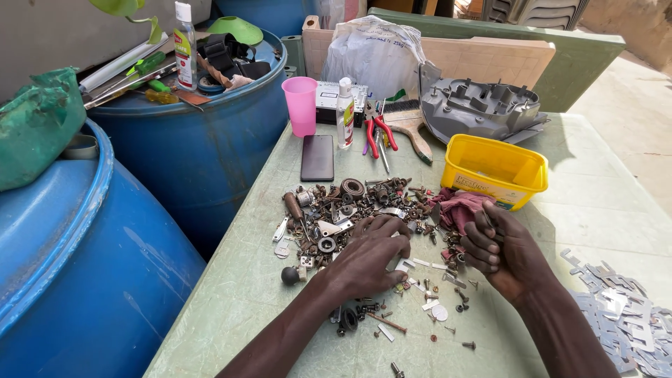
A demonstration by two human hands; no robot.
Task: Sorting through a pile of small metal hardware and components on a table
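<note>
Left hand [371, 255] spread flat on the scrap pile [350, 203], right hand [500, 248] curled shut, contents hidden; green table [231, 294] crowded, blue barrels [203, 147] hugging its left edge.

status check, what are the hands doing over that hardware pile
Left hand spread flat on the pile of screws and metal parts. Right hand curled shut beside the red rag, contents hidden. Yellow tub just behind.

A pale green table [602, 189] fills the frame's centre in daylight, blue barrels [196, 154] at left, sandy floor [630, 91] upper right.
</note>
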